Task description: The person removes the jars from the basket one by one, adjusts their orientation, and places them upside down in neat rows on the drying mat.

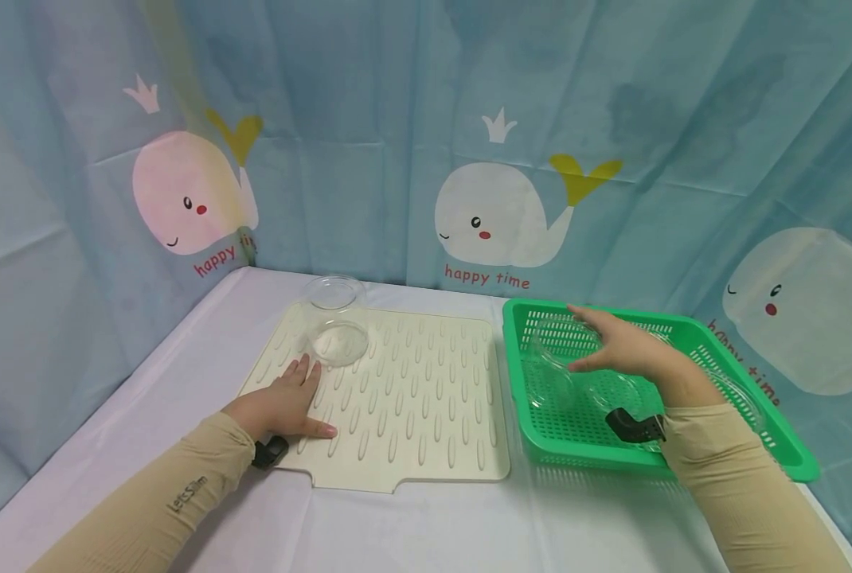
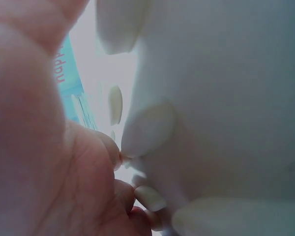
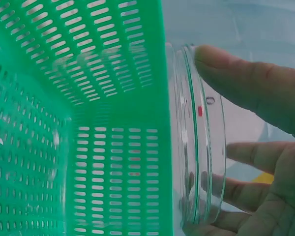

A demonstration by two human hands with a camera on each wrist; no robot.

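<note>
My left hand (image 1: 286, 402) lies with fingers spread on a cream draining mat (image 1: 426, 398) with raised oval ridges; these ridges also show beside the palm (image 2: 88, 172) in the left wrist view. Just beyond its fingertips, a clear bowl (image 1: 340, 342) sits on the mat, and a second clear bowl (image 1: 334, 293) is at the mat's far left corner. Over the green basket (image 1: 519, 382), my right hand (image 1: 623, 346) grips a clear round bowl (image 3: 202, 147) by its sides, thumb on one side and fingers on the other.
Several more clear pieces lie inside the green basket, among them a round one (image 1: 612, 390) below the right hand. White cloth (image 1: 469, 525) covers the table. A blue curtain (image 1: 369, 159) printed with whales hangs behind and at both sides.
</note>
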